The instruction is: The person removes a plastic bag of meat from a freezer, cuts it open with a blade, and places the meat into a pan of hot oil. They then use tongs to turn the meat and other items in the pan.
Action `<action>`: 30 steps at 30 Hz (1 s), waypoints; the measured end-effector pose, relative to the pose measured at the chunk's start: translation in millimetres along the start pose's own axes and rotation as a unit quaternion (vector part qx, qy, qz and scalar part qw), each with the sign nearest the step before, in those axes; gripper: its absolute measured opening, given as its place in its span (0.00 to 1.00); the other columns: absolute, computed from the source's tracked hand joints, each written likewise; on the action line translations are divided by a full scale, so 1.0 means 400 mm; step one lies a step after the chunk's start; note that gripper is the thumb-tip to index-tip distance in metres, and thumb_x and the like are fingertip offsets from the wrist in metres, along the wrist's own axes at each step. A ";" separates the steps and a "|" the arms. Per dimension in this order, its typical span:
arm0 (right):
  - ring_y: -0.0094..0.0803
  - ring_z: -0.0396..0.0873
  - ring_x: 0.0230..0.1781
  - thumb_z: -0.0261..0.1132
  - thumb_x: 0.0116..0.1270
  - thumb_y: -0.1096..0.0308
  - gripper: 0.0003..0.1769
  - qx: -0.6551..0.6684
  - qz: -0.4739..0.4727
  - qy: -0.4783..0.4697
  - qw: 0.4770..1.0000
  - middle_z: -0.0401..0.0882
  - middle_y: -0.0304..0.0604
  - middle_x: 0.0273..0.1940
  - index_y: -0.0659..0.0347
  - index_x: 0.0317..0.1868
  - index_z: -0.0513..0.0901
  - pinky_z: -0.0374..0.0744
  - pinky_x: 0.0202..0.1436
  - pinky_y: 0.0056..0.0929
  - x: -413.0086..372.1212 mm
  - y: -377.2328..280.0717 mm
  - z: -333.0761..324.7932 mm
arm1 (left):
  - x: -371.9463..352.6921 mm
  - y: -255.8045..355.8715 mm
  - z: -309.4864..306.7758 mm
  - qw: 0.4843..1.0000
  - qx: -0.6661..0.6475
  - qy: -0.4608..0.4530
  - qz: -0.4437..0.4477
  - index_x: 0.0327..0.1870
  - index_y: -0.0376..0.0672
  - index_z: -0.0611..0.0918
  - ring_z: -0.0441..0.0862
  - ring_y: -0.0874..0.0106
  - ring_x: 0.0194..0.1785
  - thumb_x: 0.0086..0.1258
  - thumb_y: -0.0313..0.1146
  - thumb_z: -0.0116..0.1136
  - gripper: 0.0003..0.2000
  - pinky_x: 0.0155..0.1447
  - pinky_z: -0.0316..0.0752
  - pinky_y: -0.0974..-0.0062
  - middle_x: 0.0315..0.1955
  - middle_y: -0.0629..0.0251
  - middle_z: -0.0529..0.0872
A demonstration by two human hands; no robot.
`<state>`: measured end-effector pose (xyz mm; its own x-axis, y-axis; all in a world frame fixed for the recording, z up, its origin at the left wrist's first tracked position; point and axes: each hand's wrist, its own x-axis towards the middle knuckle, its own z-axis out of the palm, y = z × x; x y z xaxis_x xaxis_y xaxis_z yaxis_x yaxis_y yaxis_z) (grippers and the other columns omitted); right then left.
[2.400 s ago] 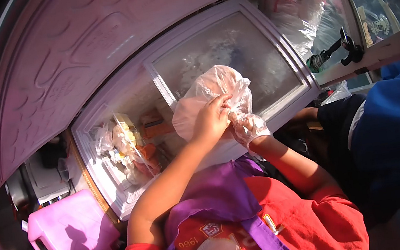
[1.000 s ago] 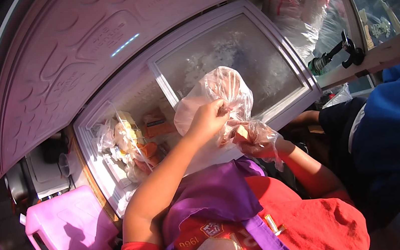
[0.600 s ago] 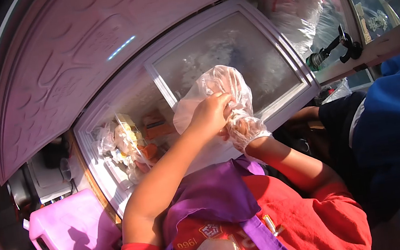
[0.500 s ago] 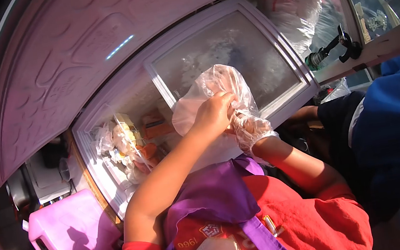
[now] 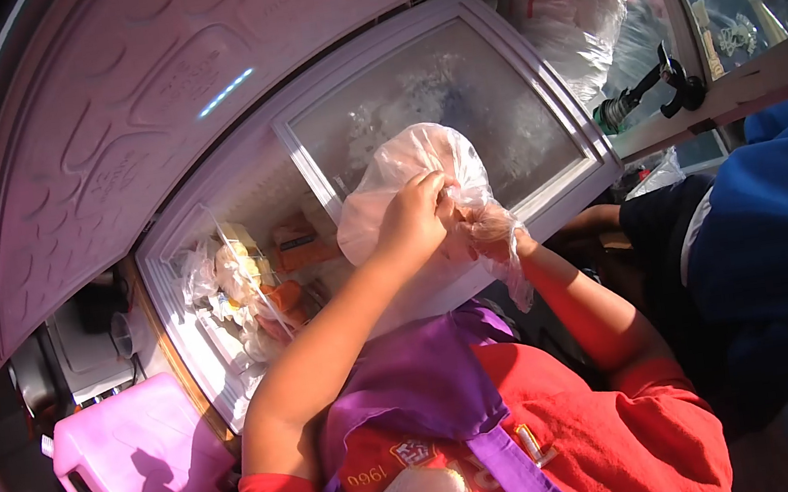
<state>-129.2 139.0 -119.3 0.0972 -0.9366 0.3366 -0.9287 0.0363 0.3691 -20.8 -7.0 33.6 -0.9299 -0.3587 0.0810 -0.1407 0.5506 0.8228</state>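
Note:
A clear plastic bag (image 5: 378, 198), puffed out, hangs over the front of the chest freezer. My left hand (image 5: 418, 213) is bare and closed, its fingers pinching the gathered neck of the bag. Close against it is my right hand (image 5: 484, 230), covered in loose clear plastic down to the wrist, its fingers also closed at the bag's neck. A loose flap of that plastic (image 5: 518, 281) dangles below my right wrist. What the bag holds, if anything, I cannot make out.
The freezer lid (image 5: 94, 156) is raised at left. A frosted sliding glass panel (image 5: 456, 108) covers the right part; wrapped goods (image 5: 239, 276) lie in the uncovered left part. A pink jug (image 5: 149, 467), hanging plastic bags (image 5: 572, 13) and a person in blue (image 5: 770, 226) surround me.
Around my right hand the plastic has shifted, and a flap now hangs below the wrist. Both hands stay at the bag's neck; the bag has tilted slightly.

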 end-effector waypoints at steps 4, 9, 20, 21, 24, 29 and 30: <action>0.36 0.83 0.30 0.61 0.67 0.69 0.28 0.751 0.369 -0.238 0.493 0.82 0.49 0.40 0.64 0.67 0.71 0.81 0.32 0.31 0.009 0.024 -0.114 | -0.054 -0.003 0.009 0.998 0.017 -0.016 -0.058 0.54 0.40 0.77 0.81 0.53 0.51 0.60 0.38 0.69 0.23 0.55 0.75 0.62 0.46 0.50 0.82; 0.19 0.73 0.24 0.59 0.72 0.69 0.04 0.817 0.347 -0.089 0.452 0.78 0.35 0.29 0.58 0.42 0.77 0.71 0.24 0.20 0.040 0.004 -0.229 | -0.153 -0.089 0.061 0.990 0.079 -0.061 -0.104 0.49 0.35 0.78 0.81 0.48 0.47 0.57 0.24 0.59 0.16 0.50 0.76 0.56 0.43 0.46 0.83; 0.22 0.73 0.43 0.57 0.65 0.74 0.15 0.719 0.201 -0.110 0.656 0.77 0.38 0.46 0.67 0.52 0.77 0.73 0.47 0.22 0.159 0.097 -0.280 | -0.131 -0.072 0.006 0.930 -0.288 0.172 -0.151 0.53 0.40 0.79 0.81 0.63 0.47 0.72 0.37 0.48 0.15 0.51 0.73 0.64 0.41 0.56 0.85; 0.23 0.72 0.41 0.57 0.66 0.74 0.10 0.749 0.223 -0.117 0.614 0.76 0.37 0.43 0.66 0.46 0.78 0.73 0.43 0.23 0.188 0.094 -0.309 | -0.161 -0.025 -0.016 0.923 -0.291 0.198 -0.153 0.55 0.41 0.80 0.80 0.65 0.46 0.72 0.37 0.47 0.16 0.51 0.72 0.64 0.42 0.59 0.84; 0.20 0.69 0.28 0.71 0.60 0.58 0.20 0.821 0.198 -0.166 0.509 0.73 0.34 0.30 0.64 0.44 0.77 0.68 0.31 0.21 0.281 0.092 -0.407 | -0.233 0.019 -0.100 0.908 -0.311 0.193 -0.202 0.55 0.42 0.79 0.76 0.68 0.41 0.73 0.36 0.45 0.16 0.50 0.72 0.68 0.38 0.62 0.81; 0.27 0.71 0.29 0.75 0.55 0.54 0.29 0.892 0.123 -0.214 0.379 0.74 0.38 0.33 0.62 0.49 0.72 0.70 0.29 0.25 0.437 0.002 -0.526 | -0.504 0.103 -0.288 0.920 -0.296 0.182 -0.183 0.54 0.37 0.77 0.75 0.73 0.40 0.73 0.37 0.43 0.17 0.49 0.72 0.73 0.37 0.61 0.79; 0.34 0.79 0.30 0.76 0.54 0.58 0.28 0.897 0.153 -0.172 0.378 0.77 0.44 0.30 0.66 0.47 0.74 0.78 0.32 0.32 0.478 -0.031 -0.602 | -0.570 0.136 -0.310 0.901 -0.318 0.219 -0.196 0.49 0.39 0.77 0.71 0.76 0.37 0.74 0.36 0.43 0.13 0.45 0.69 0.75 0.33 0.66 0.76</action>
<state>-12.9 43.2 149.0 0.1208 -0.9853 -0.1209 0.3436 0.1558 -0.9261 225.5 11.3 129.8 -0.6077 -0.7719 -0.1866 -0.0775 -0.1763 0.9813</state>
